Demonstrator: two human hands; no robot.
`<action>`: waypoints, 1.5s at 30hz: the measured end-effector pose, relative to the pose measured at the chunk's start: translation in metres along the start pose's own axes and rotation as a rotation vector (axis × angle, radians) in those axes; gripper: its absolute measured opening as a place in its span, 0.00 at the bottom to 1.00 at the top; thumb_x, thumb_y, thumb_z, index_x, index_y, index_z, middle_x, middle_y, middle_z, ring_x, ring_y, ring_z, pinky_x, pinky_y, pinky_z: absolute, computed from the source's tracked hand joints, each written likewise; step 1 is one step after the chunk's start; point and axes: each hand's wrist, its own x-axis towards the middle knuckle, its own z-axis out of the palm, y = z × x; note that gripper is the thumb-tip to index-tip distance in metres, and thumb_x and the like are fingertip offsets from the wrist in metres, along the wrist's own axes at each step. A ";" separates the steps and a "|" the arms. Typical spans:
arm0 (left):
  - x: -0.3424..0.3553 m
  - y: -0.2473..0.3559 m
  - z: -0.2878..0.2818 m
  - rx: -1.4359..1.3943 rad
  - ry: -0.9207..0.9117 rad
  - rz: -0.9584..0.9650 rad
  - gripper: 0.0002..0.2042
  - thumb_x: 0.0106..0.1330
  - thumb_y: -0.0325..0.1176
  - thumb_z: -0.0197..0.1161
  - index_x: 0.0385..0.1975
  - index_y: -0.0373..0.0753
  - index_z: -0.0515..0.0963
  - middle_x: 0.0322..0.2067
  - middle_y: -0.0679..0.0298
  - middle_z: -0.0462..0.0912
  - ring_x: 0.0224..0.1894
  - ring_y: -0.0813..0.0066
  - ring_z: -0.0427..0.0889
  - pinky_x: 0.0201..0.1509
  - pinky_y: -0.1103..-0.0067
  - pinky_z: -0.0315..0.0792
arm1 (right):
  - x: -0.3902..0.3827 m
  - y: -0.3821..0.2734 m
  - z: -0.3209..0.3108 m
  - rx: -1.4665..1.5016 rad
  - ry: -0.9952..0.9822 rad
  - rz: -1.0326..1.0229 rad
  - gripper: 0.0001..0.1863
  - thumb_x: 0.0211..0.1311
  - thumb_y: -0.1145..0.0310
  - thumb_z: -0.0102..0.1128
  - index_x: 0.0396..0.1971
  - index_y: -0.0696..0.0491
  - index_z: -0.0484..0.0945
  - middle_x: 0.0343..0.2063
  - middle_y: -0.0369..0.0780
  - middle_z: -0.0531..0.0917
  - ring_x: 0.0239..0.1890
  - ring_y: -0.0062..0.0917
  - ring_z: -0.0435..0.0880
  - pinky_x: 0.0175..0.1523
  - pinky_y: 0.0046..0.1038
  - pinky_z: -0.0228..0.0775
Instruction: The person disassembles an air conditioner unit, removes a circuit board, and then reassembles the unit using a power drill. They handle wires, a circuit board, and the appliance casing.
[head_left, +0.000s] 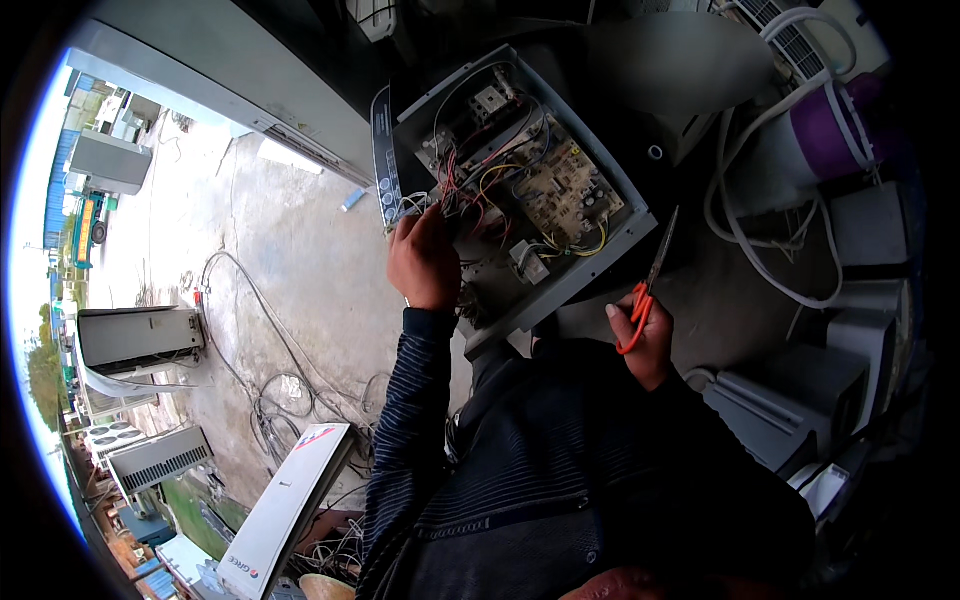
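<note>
An open metal electrical box (630,225) holds a beige circuit board (575,180), smaller parts and tangled red, yellow, grey and black wires (488,172). A narrow dark control panel (383,140) stands along its left side. My left hand (425,258) is closed on wires at the box's lower left, beside the panel, with fingertips partly hidden. My right hand (645,335) grips orange-handled scissors (657,262) just right of the box's lower corner, blades pointing up and away from me.
Appliance units (140,335) and loose cables (285,400) lie on the concrete floor at left. A white panel (280,510) leans at lower left. Hoses (730,230), a purple-and-white container (815,140) and grey casings (800,400) crowd the right. A doorway frame (240,90) runs across the upper left.
</note>
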 end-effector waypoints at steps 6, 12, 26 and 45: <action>-0.001 0.000 0.002 0.003 0.014 -0.013 0.09 0.68 0.30 0.67 0.46 0.44 0.89 0.39 0.61 0.88 0.42 0.57 0.87 0.44 0.69 0.79 | 0.004 0.001 -0.006 0.017 -0.011 0.015 0.09 0.68 0.71 0.71 0.32 0.57 0.80 0.23 0.32 0.79 0.25 0.13 0.74 0.32 0.22 0.68; -0.002 0.000 0.004 -0.014 0.027 -0.031 0.09 0.68 0.30 0.67 0.45 0.45 0.89 0.39 0.62 0.88 0.42 0.56 0.87 0.44 0.68 0.79 | 0.005 0.003 -0.007 0.005 -0.009 -0.015 0.08 0.67 0.71 0.71 0.32 0.57 0.80 0.22 0.31 0.78 0.25 0.13 0.73 0.32 0.22 0.67; 0.008 -0.042 0.016 -0.394 -0.027 -0.251 0.10 0.71 0.36 0.68 0.43 0.37 0.89 0.35 0.55 0.91 0.36 0.64 0.91 0.43 0.72 0.80 | 0.002 0.005 -0.012 0.022 0.065 0.022 0.09 0.66 0.71 0.72 0.31 0.57 0.79 0.23 0.32 0.78 0.26 0.14 0.73 0.34 0.22 0.67; 0.025 -0.062 0.007 -0.588 -0.138 -0.336 0.11 0.74 0.31 0.67 0.44 0.28 0.87 0.26 0.62 0.88 0.28 0.81 0.83 0.33 0.81 0.75 | -0.002 0.003 -0.019 0.018 0.087 0.050 0.10 0.68 0.70 0.71 0.30 0.56 0.78 0.23 0.30 0.76 0.26 0.13 0.72 0.33 0.22 0.66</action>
